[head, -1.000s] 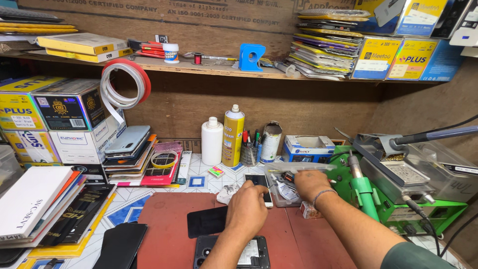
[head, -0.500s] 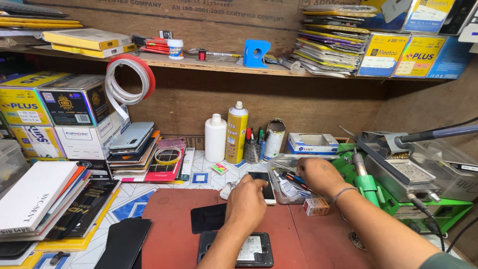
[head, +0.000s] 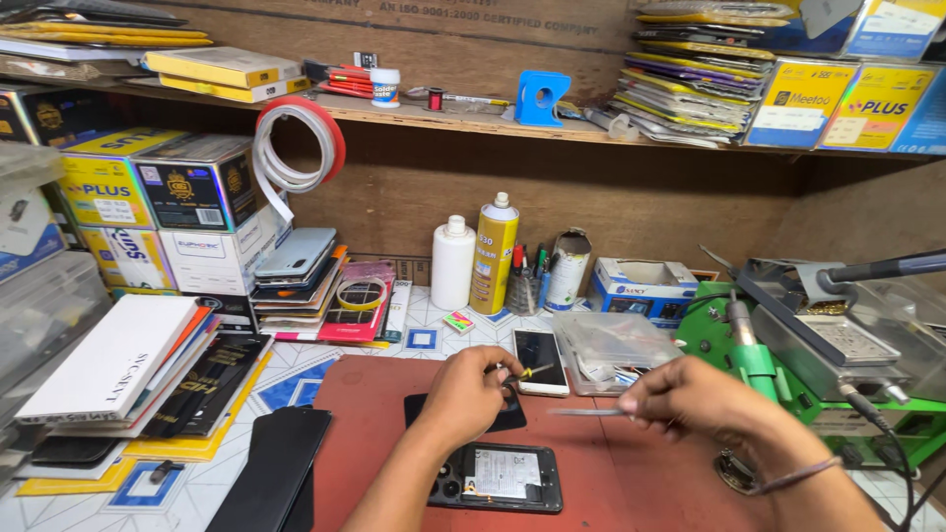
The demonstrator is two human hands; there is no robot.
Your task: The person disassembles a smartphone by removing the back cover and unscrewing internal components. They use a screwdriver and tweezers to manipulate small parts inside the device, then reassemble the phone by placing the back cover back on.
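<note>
An opened phone (head: pixel 498 478) lies back-up on the red work mat (head: pixel 365 424), its inner parts showing. My left hand (head: pixel 471 392) hovers just above it, fingers pinched on a small yellow-tipped tool (head: pixel 535 371). Partly under that hand lies a flat black panel (head: pixel 422 407). My right hand (head: pixel 695 399) is to the right over the mat and grips thin metal tweezers (head: pixel 583 412), which point left toward the left hand. A white phone (head: pixel 540 360) rests face-up at the mat's far edge.
A clear plastic parts box (head: pixel 616 340) sits behind the right hand, and a green repair station (head: pixel 788 345) with a cable stands at the right. Bottles (head: pixel 493 254) stand by the back wall. Stacked boxes and books (head: pixel 128 365) fill the left. A black case (head: pixel 271 473) lies front left.
My right hand has pulled back from the plastic parts box toward me and now holds tweezers. My left hand has stayed over the opened phone, with the small tool in its fingers.
</note>
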